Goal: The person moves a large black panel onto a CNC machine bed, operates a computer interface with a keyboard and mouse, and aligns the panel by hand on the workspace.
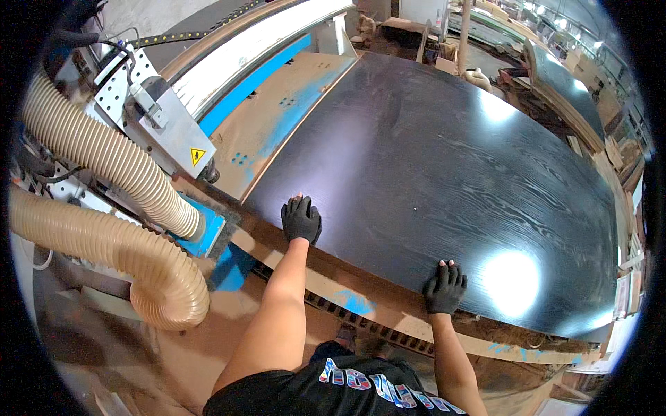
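Observation:
A large black wood-grain panel (388, 152) lies flat on the bed of a machine. My left hand (301, 219), in a black glove with bare fingertips, rests on top of the panel near its left front corner. Its fingers are stretched forward and hold nothing. Farther right, my right hand (445, 287), gloved the same way, lies over the panel's front edge. Its fingers point away from me on the top surface. Whether the right thumb reaches under the edge is hidden.
Left of the panel stands a machine head (166, 125) with a yellow warning triangle. Ribbed dust hoses (118, 149) run down to a blue dust hood (201, 229). The brown, dusty machine bed (232, 132) shows beyond the panel's left edge. Stacked boards (565, 90) stand at the far right.

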`<state>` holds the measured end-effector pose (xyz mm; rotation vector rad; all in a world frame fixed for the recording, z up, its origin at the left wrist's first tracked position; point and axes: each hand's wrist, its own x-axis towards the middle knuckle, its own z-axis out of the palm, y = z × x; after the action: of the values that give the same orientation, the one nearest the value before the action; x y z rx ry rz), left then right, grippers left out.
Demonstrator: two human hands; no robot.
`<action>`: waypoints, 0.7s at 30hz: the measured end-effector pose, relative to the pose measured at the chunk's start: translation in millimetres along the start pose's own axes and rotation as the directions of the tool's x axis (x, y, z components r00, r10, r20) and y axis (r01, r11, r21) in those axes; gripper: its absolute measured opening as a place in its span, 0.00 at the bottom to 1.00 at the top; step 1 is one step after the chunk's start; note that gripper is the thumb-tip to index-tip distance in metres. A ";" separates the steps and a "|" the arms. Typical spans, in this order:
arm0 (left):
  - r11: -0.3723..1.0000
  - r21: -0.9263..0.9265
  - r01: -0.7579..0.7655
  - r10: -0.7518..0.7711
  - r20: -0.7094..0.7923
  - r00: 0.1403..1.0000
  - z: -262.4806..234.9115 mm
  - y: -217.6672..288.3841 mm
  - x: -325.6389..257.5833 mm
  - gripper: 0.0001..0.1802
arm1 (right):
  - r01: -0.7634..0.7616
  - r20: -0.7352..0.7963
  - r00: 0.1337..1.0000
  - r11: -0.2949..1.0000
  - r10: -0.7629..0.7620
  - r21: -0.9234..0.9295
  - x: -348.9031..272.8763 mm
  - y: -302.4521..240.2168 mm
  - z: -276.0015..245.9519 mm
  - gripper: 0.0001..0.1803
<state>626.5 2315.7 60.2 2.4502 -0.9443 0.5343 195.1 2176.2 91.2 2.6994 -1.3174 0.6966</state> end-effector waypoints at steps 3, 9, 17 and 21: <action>1.000 -0.014 0.004 -0.004 0.011 1.000 -0.7 -1.0 1.2 0.18 | 0.019 -0.044 0.999 1.000 -0.019 0.015 0.3 -0.7 -0.3 0.28; 1.000 -0.031 0.001 -0.002 -0.010 1.000 -0.4 1.6 2.9 0.18 | -0.012 -0.021 1.000 0.999 0.013 0.030 3.4 -5.7 -7.5 0.27; 1.000 -0.019 0.007 -0.007 0.003 1.000 0.9 -1.7 2.2 0.17 | -0.015 -0.031 0.999 1.000 0.016 0.025 3.4 -5.4 -4.6 0.26; 1.000 -0.005 -0.001 0.001 -0.008 1.000 0.3 -0.1 2.3 0.17 | -0.020 -0.018 1.000 0.999 0.021 0.032 3.4 -7.3 -8.5 0.24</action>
<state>628.2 2314.4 61.1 2.4417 -0.9421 0.5412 199.3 2180.4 101.3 2.7014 -1.3432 0.7492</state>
